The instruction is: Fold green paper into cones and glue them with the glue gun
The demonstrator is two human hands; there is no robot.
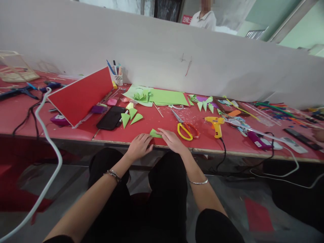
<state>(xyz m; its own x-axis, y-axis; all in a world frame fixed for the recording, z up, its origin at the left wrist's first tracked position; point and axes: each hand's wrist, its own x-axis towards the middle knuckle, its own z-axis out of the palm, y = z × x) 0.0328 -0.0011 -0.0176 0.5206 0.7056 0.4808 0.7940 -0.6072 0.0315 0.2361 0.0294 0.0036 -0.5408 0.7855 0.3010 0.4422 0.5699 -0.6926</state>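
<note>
A small folded piece of green paper (pixel 155 133) lies near the front edge of the red table. My left hand (pixel 140 145) lies at its left end, fingertips touching it and thumb spread apart. From the other side my right hand (pixel 173 140) reaches over the paper, its stretched fingers lying on the right end and partly covering it. Beside my right hand rest scissors (pixel 186 130) with yellow and orange handles. Green paper cones (pixel 130 117) are grouped to the left, next to a black phone-like object (pixel 110 118).
Green paper sheets (pixel 170 97) lie at the back. A yellow glue gun (pixel 215 125) stands to the right, its cord hanging off the edge. A red board (pixel 83 94) leans at left near a pen cup (pixel 118 79). A white cable (pixel 52 141) crosses the left side.
</note>
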